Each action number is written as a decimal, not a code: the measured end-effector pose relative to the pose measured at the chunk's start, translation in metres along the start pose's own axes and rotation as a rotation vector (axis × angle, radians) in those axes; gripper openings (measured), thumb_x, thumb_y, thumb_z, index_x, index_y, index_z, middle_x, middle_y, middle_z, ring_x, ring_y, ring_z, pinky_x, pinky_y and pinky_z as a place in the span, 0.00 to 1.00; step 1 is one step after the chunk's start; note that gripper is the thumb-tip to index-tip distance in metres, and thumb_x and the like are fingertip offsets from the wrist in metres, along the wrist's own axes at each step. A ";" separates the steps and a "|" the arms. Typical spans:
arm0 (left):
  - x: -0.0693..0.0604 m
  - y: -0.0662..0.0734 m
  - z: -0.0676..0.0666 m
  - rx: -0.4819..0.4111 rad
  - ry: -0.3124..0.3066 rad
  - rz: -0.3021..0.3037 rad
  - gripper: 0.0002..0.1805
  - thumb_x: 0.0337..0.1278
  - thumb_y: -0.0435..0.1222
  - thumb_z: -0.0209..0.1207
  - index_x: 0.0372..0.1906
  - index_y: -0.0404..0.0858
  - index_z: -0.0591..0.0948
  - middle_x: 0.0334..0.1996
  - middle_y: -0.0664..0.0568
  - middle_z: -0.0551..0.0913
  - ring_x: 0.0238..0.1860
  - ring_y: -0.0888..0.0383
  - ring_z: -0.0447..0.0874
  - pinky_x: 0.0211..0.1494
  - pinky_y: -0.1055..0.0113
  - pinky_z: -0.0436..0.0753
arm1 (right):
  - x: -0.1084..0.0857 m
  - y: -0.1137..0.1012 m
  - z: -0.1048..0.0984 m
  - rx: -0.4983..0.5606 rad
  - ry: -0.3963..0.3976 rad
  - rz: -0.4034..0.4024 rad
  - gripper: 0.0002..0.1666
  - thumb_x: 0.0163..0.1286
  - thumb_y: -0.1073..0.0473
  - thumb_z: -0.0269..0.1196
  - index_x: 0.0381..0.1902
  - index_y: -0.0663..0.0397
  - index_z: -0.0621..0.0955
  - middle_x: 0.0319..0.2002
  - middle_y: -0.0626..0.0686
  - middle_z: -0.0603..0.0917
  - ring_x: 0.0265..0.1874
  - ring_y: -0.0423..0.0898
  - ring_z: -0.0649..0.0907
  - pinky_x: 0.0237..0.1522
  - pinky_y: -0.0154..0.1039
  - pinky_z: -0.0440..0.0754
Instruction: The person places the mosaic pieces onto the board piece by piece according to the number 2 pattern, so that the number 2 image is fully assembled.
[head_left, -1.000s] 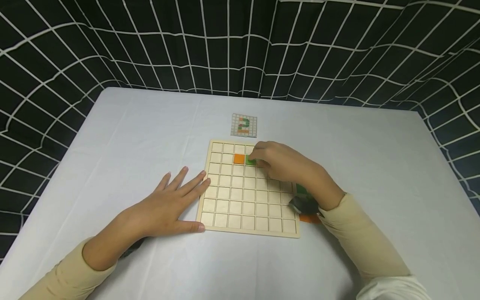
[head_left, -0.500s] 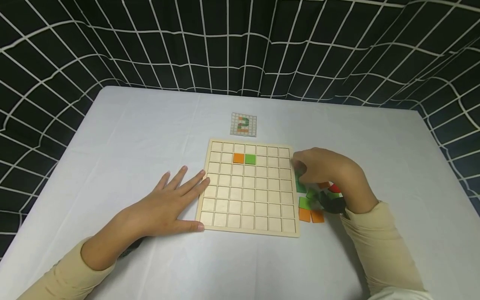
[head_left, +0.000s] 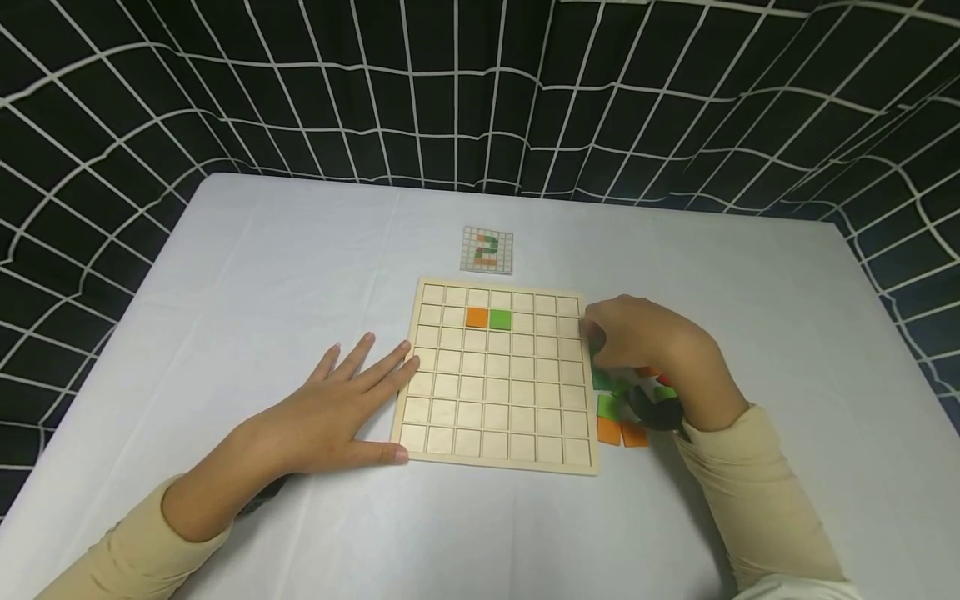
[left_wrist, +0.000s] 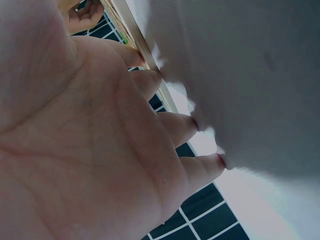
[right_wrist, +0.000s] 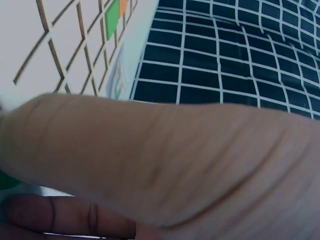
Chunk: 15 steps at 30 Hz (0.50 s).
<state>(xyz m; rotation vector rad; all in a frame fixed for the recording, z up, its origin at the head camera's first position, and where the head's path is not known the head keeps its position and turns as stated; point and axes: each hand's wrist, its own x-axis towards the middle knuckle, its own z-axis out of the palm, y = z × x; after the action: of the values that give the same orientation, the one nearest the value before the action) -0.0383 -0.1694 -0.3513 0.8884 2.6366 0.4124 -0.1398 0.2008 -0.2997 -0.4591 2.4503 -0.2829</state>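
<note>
A pale wooden grid board (head_left: 474, 389) lies on the white table. Set in its second row from the back, an orange square tile (head_left: 477, 317) and a light green square tile (head_left: 500, 320) sit side by side. My left hand (head_left: 333, 421) is spread flat at the board's left edge, thumb at the near corner, fingertips touching the rim. My right hand (head_left: 637, 333) reaches down beside the board's right edge with bent fingers, over dark green pieces (head_left: 602, 380). In the right wrist view a green piece (right_wrist: 7, 181) shows between thumb and fingers; whether they pinch it is hidden.
Beyond the board lies a small pattern card (head_left: 487, 250) with a coloured figure on a grid. Loose orange tiles (head_left: 634, 434), a light green tile (head_left: 608, 407) and a red piece (head_left: 663, 380) lie by the right wrist. A black netted curtain (head_left: 480, 92) surrounds the table.
My right hand has left the light green tile in its square and moved right to the loose pieces. Over the last half second it has barely shifted. The left hand stays put.
</note>
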 end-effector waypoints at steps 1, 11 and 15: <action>0.000 0.000 0.000 0.000 0.001 0.001 0.55 0.58 0.71 0.53 0.82 0.46 0.51 0.81 0.52 0.43 0.78 0.35 0.35 0.70 0.29 0.42 | 0.000 0.000 0.001 -0.004 0.004 -0.003 0.09 0.53 0.71 0.57 0.29 0.53 0.75 0.25 0.52 0.75 0.16 0.48 0.76 0.21 0.40 0.72; -0.001 0.001 -0.002 0.004 0.012 0.010 0.55 0.59 0.71 0.51 0.81 0.45 0.51 0.81 0.51 0.44 0.77 0.34 0.36 0.70 0.29 0.43 | 0.005 0.001 0.001 -0.062 0.070 -0.029 0.07 0.54 0.68 0.63 0.29 0.52 0.79 0.26 0.50 0.76 0.25 0.49 0.75 0.26 0.42 0.72; -0.001 0.000 -0.001 0.002 0.013 0.009 0.55 0.58 0.71 0.51 0.81 0.44 0.51 0.81 0.51 0.44 0.77 0.34 0.36 0.70 0.29 0.43 | 0.008 0.001 0.001 -0.103 0.100 -0.053 0.07 0.54 0.65 0.67 0.31 0.52 0.80 0.28 0.49 0.78 0.29 0.49 0.75 0.30 0.43 0.73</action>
<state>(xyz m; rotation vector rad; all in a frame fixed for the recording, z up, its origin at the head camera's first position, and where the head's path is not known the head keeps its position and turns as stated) -0.0377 -0.1697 -0.3501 0.9022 2.6463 0.4193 -0.1449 0.1990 -0.3053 -0.5682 2.5619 -0.2063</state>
